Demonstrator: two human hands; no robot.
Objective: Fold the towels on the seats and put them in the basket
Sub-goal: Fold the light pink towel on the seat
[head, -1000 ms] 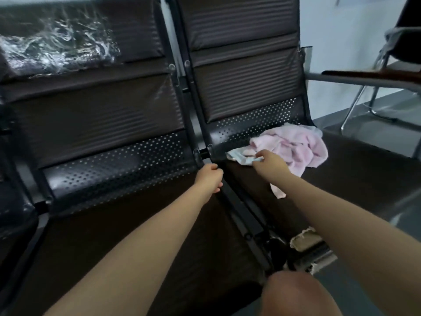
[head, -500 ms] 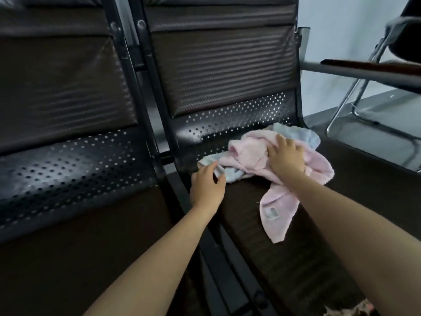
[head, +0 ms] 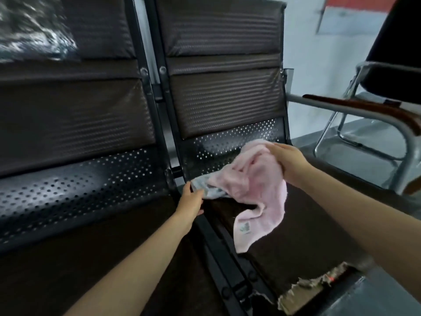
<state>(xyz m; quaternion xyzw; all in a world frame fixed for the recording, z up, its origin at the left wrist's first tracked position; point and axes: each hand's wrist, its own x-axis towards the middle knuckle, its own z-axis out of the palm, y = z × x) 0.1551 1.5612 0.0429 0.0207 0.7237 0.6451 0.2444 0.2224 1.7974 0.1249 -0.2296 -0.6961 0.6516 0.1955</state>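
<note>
Right hand point(head: 287, 161) grips the bunched pink towel point(head: 255, 185) above the right seat point(head: 296, 242); left hand point(head: 191, 201) pinches the pale blue towel point(head: 210, 190) at that seat's left edge.

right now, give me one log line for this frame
step: picking up towels | right hand: grips pink towel, lifted | left hand: pinches pale blue towel | basket: unseen

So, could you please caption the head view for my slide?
Right hand lifts a pink towel off the seat; left hand grips a pale one.
</note>
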